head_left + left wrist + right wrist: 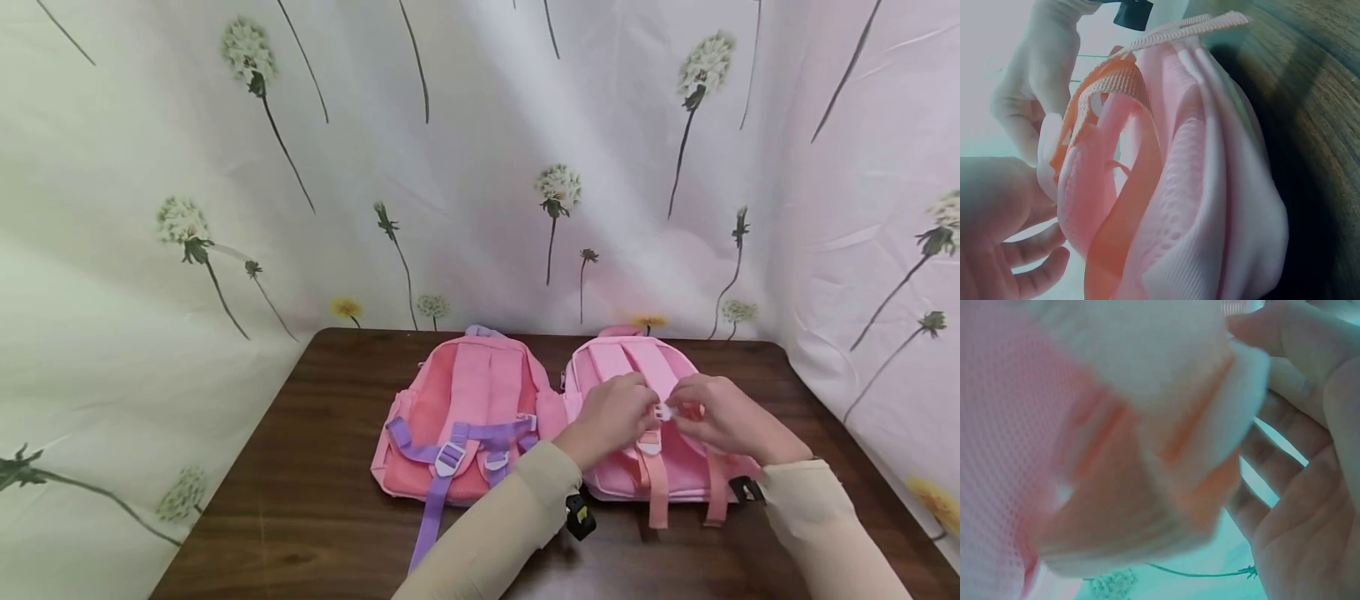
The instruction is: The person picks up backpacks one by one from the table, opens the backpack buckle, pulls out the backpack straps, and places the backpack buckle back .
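Observation:
A pink backpack [611, 362] lies on the table with its shoulder straps facing up. Over it, both hands meet at a small white plastic buckle [663, 412]. My left hand [611, 417] pinches the buckle's left side, while the right hand [723, 417] pinches its right side. In the left wrist view, peach webbing [1119, 231] loops beside the left hand's fingers [1041, 250]. A white strap adjuster [1241, 400] and folded peach webbing [1129, 512] appear blurred in the right wrist view, close to the right hand's fingers. The fingertips partly cover the buckle.
Left of it lies a second backpack [431, 396], pink and coral, with purple straps [429, 517] trailing toward the front edge. Both bags rest on a dark wooden table [300, 475]. A dandelion-print curtain [480, 208] hangs behind and at both sides.

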`<act>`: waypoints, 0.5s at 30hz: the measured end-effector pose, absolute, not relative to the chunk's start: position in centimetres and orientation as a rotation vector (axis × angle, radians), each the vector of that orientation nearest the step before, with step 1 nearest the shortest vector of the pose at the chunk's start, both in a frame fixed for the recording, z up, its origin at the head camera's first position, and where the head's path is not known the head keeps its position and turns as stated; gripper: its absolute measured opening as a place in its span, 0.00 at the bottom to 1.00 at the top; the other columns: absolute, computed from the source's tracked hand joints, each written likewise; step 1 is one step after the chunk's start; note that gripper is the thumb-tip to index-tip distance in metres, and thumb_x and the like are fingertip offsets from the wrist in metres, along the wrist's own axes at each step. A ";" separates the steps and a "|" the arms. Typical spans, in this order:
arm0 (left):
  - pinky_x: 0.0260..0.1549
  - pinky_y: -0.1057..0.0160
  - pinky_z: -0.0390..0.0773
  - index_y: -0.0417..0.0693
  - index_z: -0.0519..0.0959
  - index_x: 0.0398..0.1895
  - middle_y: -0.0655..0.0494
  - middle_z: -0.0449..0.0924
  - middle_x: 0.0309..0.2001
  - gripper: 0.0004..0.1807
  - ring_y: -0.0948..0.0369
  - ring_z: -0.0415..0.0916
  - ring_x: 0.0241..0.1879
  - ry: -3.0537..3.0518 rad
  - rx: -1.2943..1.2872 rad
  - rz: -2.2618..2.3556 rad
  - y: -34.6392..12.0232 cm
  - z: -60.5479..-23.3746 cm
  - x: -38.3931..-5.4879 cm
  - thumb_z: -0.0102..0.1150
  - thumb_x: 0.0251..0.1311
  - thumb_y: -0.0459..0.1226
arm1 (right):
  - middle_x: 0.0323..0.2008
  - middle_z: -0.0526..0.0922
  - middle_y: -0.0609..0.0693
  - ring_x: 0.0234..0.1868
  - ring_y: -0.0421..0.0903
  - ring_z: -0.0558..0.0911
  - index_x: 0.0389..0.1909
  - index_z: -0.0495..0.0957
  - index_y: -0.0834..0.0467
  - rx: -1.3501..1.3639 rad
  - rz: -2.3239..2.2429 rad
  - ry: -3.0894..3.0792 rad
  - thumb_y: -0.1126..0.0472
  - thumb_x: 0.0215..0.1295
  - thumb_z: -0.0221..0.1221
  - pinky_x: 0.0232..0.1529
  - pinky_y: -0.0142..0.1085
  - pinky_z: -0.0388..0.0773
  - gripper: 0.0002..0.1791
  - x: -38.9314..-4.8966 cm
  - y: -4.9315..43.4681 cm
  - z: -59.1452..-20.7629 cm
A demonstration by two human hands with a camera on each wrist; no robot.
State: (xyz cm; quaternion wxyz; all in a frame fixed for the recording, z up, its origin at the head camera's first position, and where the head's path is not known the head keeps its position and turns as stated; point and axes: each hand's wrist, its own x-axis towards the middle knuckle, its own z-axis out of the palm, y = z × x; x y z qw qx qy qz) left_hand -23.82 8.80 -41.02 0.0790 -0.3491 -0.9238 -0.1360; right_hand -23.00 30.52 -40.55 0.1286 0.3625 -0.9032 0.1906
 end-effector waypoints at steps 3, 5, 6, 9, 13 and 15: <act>0.31 0.75 0.70 0.61 0.89 0.49 0.68 0.79 0.38 0.11 0.71 0.72 0.36 -2.806 -1.029 -0.533 8.3 -41.0 -23.9 0.70 0.68 0.49 | 0.33 0.85 0.38 0.32 0.38 0.80 0.36 0.89 0.53 1.005 0.540 -2.662 0.71 0.51 0.77 0.35 0.39 0.83 0.14 -22.8 30.7 -40.3; 0.30 0.75 0.69 0.61 0.89 0.49 0.69 0.80 0.37 0.11 0.71 0.71 0.35 -2.825 -1.009 -0.620 8.0 -40.9 -24.2 0.69 0.68 0.50 | 0.33 0.86 0.40 0.33 0.39 0.81 0.37 0.89 0.53 0.957 0.524 -2.693 0.70 0.52 0.77 0.36 0.40 0.84 0.13 -22.8 31.0 -40.0; 0.30 0.75 0.69 0.60 0.89 0.49 0.69 0.80 0.37 0.12 0.71 0.71 0.34 -2.830 -0.999 -0.673 7.9 -40.8 -24.3 0.69 0.68 0.51 | 0.34 0.87 0.41 0.34 0.40 0.82 0.37 0.89 0.54 0.934 0.518 -2.711 0.70 0.52 0.77 0.37 0.41 0.85 0.13 -22.8 31.1 -39.9; 0.30 0.74 0.69 0.60 0.90 0.46 0.71 0.83 0.36 0.12 0.71 0.72 0.33 -2.822 -0.973 -0.797 7.4 -40.6 -24.7 0.70 0.67 0.52 | 0.37 0.88 0.43 0.37 0.42 0.85 0.39 0.89 0.56 0.893 0.532 -2.769 0.69 0.52 0.78 0.40 0.46 0.86 0.14 -22.8 31.5 -39.6; 0.31 0.74 0.70 0.59 0.89 0.42 0.72 0.83 0.35 0.10 0.70 0.73 0.33 -2.805 -0.947 -0.912 6.7 -40.2 -25.0 0.71 0.66 0.51 | 0.39 0.89 0.43 0.38 0.43 0.85 0.44 0.89 0.57 0.924 0.577 -2.846 0.67 0.54 0.77 0.43 0.48 0.86 0.16 -22.9 31.5 -39.6; 0.32 0.74 0.71 0.58 0.89 0.42 0.72 0.83 0.35 0.09 0.70 0.75 0.34 -2.800 -0.941 -0.949 6.3 -40.2 -25.0 0.71 0.67 0.50 | 0.40 0.89 0.42 0.40 0.44 0.85 0.46 0.89 0.56 0.922 0.600 -2.894 0.64 0.55 0.78 0.45 0.49 0.85 0.16 -22.8 31.4 -39.7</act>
